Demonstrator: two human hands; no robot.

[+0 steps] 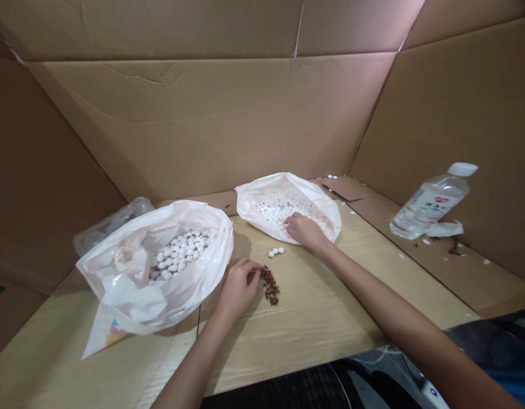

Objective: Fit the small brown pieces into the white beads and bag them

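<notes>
My left hand [242, 284] is closed in a pinch at the top end of a reddish-brown, crumbly-looking strand [271, 287] lying on the table. My right hand [305, 228] reaches over the near rim of the rear white plastic bag [288, 180], its fingers bent down among small white balls [274, 213]. Whatever those fingertips hold is hidden. Between the hands, a short row of white balls [276, 251] lies on the wood, just above the strand. Left of my left hand, a larger white plastic bag [206, 284] stands open with many white balls [181, 253] inside.
Tall cardboard walls [211, 113] enclose the table [330, 318] at the back and sides. A clear bottle [432, 201] with a white cap stands at right near a scrap of white paper [445, 229]. Small white bits and a dark flat strip [339, 193] lie toward the back.
</notes>
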